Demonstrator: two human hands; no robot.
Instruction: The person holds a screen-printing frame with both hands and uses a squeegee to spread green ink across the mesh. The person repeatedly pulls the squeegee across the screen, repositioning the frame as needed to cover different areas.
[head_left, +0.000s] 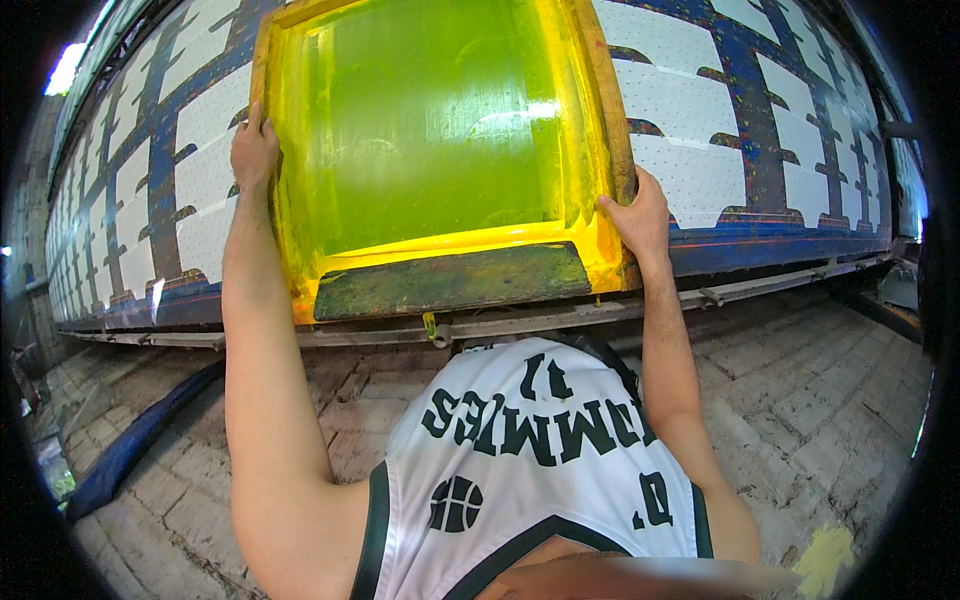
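Note:
A screen-printing frame (612,100) with a green mesh lies over the long table in front of me. Bright yellow ink is smeared along the inner edges of its wooden sides. My left hand (255,152) grips the left side, its fingers closed around the outer edge. On the right side, lower down, my right hand (641,218) holds the frame near its near corner, thumb on top. A dark, ink-stained strip (455,284) covers the near end of the frame, between the two corners.
White cut fabric pieces (683,180) are laid in rows on the dark blue, paint-speckled table (750,247), left and right of the frame. A metal rail (770,287) runs along its near edge. Below is a brick floor (800,390), with a dark blue roll (140,440) at left.

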